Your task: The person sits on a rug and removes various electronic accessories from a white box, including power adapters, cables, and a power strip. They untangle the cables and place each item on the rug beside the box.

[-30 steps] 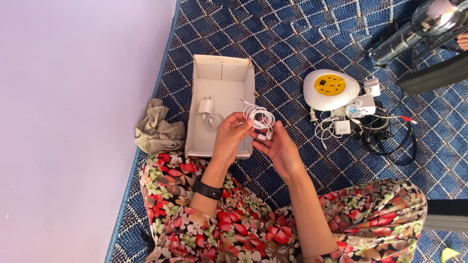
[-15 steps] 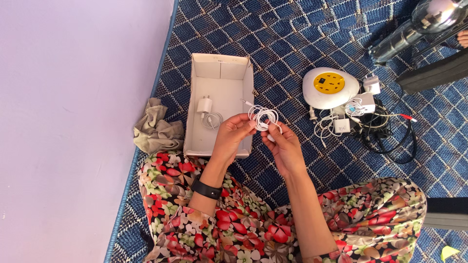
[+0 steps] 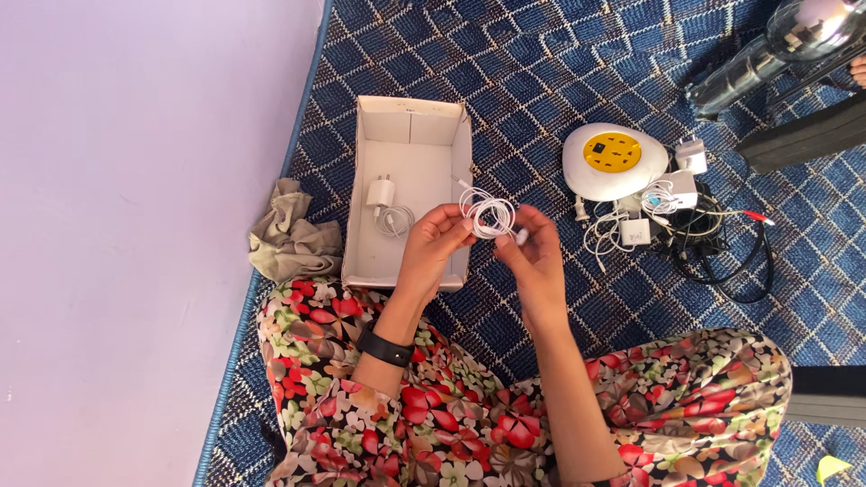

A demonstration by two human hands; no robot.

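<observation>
Blue diamond-patterned matting (image 3: 541,72) lies under us, with a pale lilac wall beyond our left side. Between our hands we hold one small coil of thin white cable (image 3: 488,216), raised over the near right corner of the open cardboard box (image 3: 410,122). Our left hand (image 3: 436,245) pinches the coil's left edge with its fingertips, and our right hand (image 3: 534,254) pinches a white end of it on the right, fingers curled. We judge this cable light, limp and springy: the loops would likely loosen if released, so the bundled middle seems the best grip, with the thin plug ends handled gently. Just past our left hand, inside the box, lies one white charger plug with its own short cable (image 3: 386,203). Left of that hand sits one crumpled grey cloth (image 3: 290,236). Well beyond our right hand rests one rounded white and yellow socket block (image 3: 615,160), and beside it a tangle of white adapters (image 3: 667,185), about three as far as we can tell, with black cables (image 3: 722,252).
</observation>
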